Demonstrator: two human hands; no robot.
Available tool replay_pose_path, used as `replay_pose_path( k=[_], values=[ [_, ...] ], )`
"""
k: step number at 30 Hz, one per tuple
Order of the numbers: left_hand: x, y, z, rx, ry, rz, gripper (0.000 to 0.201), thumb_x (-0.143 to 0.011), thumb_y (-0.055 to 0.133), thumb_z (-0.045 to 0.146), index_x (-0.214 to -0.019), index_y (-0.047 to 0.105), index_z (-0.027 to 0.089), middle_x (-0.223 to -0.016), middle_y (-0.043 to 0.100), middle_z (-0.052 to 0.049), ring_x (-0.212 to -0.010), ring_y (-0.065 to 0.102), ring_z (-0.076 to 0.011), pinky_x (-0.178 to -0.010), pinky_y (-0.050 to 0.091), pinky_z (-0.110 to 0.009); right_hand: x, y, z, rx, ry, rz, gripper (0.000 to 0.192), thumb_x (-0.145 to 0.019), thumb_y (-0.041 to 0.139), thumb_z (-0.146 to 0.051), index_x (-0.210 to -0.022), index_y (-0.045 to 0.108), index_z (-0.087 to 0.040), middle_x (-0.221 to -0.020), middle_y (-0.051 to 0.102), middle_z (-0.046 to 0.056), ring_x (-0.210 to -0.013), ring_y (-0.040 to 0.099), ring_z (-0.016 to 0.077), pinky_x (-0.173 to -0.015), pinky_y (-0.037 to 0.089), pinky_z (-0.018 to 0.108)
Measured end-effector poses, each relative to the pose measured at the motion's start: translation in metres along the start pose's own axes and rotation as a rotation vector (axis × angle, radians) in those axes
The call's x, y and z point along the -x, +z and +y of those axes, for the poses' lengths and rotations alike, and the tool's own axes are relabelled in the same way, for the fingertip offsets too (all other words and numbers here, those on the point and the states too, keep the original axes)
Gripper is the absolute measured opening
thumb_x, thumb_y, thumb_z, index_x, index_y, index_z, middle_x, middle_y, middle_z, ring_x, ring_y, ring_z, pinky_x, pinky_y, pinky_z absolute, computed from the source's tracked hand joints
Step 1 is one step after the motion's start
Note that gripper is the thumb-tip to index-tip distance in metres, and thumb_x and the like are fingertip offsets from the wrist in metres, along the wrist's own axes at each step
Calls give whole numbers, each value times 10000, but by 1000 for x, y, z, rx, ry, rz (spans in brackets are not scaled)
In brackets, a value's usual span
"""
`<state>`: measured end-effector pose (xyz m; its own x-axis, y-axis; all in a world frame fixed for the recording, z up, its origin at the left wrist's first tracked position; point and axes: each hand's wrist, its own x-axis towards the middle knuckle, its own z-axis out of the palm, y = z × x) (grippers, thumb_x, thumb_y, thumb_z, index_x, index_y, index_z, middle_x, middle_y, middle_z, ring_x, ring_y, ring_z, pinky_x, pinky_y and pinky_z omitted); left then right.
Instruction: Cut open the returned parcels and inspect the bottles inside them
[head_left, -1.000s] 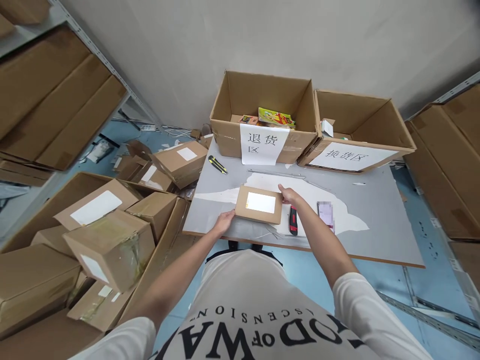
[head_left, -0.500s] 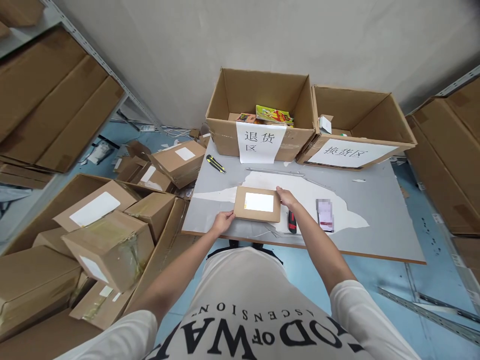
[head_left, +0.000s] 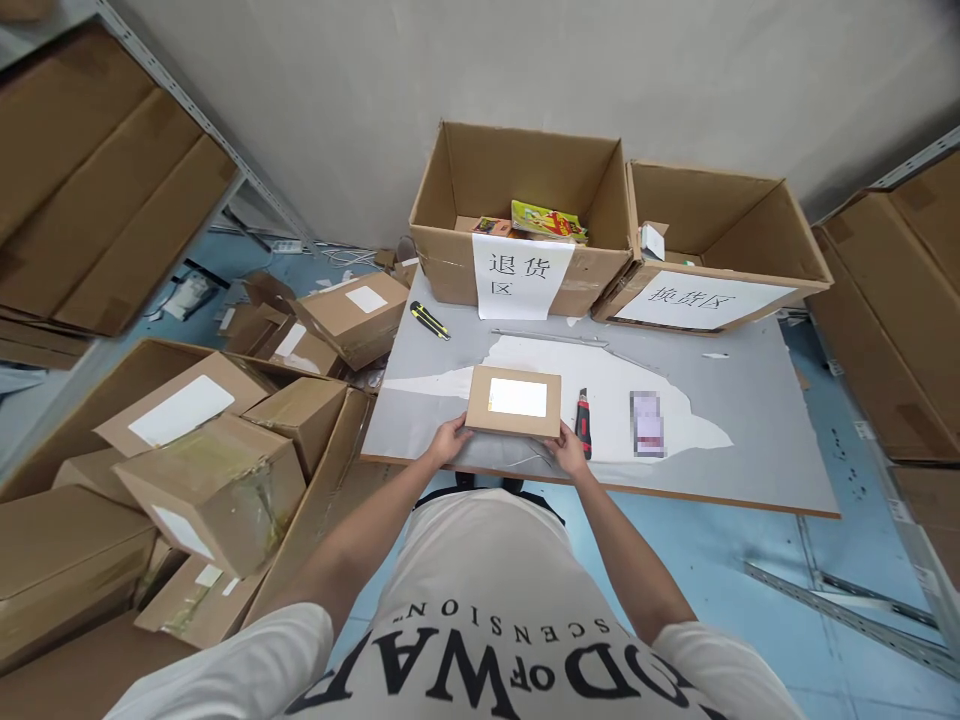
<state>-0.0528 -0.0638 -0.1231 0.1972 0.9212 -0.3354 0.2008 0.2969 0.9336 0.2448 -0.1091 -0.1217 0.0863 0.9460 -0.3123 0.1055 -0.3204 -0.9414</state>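
A small flat cardboard box (head_left: 517, 425) with a white label on top is held between my two hands above the near part of the table. My left hand (head_left: 451, 440) grips its lower left corner, fingers closed on the edge. At the lower right corner my right hand (head_left: 568, 449) grips it, thumb and fingers partly hidden by the box. Just right of that hand lies a red and black box cutter (head_left: 583, 424), its blade end pointing away from me. A phone (head_left: 647, 424) with a blurred screen lies farther right.
Two open cartons with paper signs, the left carton (head_left: 442, 265) and the right carton (head_left: 806, 270), stand at the table's back. A yellow-black utility knife (head_left: 430, 320) lies on the left. Parcels fill a large carton (head_left: 341, 450) left of the grey table (head_left: 780, 430).
My right hand has moved from the box's upper right corner down to its lower right corner, uncovering the box cutter. My left hand stays at the lower left corner.
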Motion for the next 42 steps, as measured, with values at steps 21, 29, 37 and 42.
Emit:
replay_pose_path(
  k=[21,29,37,42],
  values=[
    [-23,-21,111,-289,144,121,472,-807,548,518,-1110,685,183,-1086,699,-39,-1018,638,-260,-873,482,-320,-28,-33,-130,603,10,25,560,-836,374,-618,-733,686,-165,-739,700,77,-725,629,213,-635,432,273],
    [-23,-13,99,-201,-3,87,424,-701,667,471,-1005,730,181,-970,734,-29,-991,644,-276,-867,484,-323,-28,-28,-112,681,89,34,565,-836,358,-632,-660,661,-189,-660,668,64,-662,615,209,-592,420,286],
    [-22,-5,77,65,-63,59,671,-622,703,558,-1140,656,135,-1161,662,-70,-1127,583,-282,-1005,417,-390,-34,-29,-89,526,108,84,589,-769,449,-682,-858,729,-172,-835,728,74,-824,653,250,-726,480,323],
    [-21,-1,70,87,-38,87,706,-646,686,587,-1170,636,117,-1201,635,-96,-1139,576,-296,-1011,418,-418,-36,-28,-78,461,74,128,607,-748,493,-683,-913,729,-149,-907,734,106,-837,671,248,-742,500,328]
  ],
)
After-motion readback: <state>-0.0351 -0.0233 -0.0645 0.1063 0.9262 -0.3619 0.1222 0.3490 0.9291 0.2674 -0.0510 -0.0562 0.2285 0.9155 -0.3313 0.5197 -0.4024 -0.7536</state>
